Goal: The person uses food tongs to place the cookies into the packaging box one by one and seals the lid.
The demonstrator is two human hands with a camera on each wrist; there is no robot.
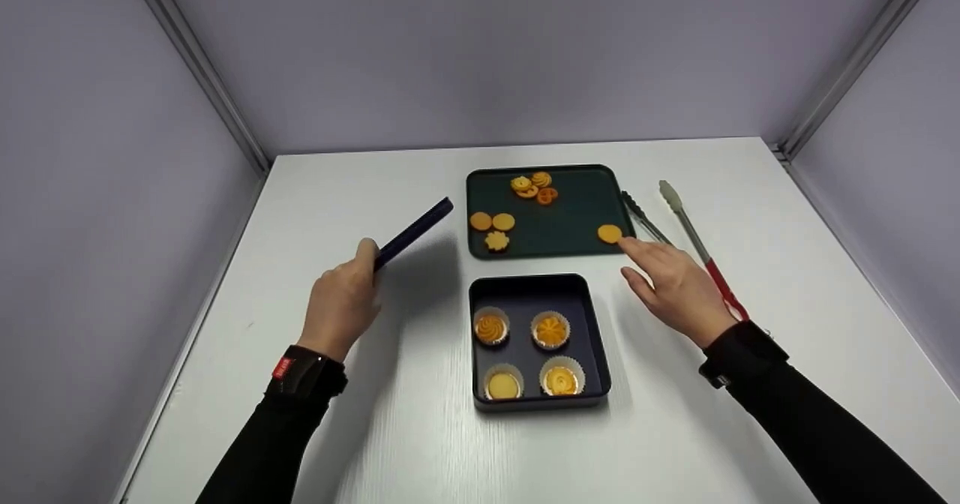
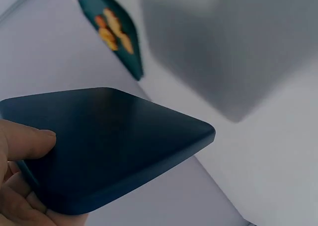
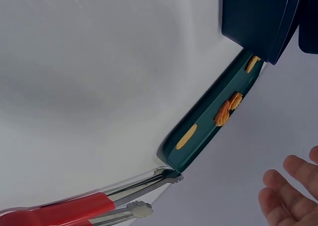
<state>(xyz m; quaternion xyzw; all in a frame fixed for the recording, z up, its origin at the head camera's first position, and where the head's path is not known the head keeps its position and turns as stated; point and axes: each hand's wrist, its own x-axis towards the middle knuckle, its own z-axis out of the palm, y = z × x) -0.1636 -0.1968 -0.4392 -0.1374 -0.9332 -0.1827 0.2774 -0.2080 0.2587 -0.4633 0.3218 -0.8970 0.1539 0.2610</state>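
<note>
My left hand (image 1: 339, 303) grips a dark blue box lid (image 2: 114, 136) at one edge, thumb on its flat face and fingers underneath. In the head view the lid is tilted, nearly edge-on, above the table left of the box. The matching box (image 1: 541, 405) sits in the middle without a cover. Inside it are several paper cups with cookies, such as a swirled cookie (image 1: 491, 328) and a flower-patterned one (image 1: 551, 331). My right hand (image 1: 679, 290) is empty, fingers extended and thumb apart, between the box and the tongs (image 1: 688, 226).
Behind the box lies a green tray (image 1: 559, 226) bearing cookies in groups, with a lone round cookie (image 1: 610, 234) at its front right. The red-handled tongs spread beside the tray's right edge. Grey panels (image 1: 480, 54) enclose the white table (image 1: 420, 444) at the back and sides.
</note>
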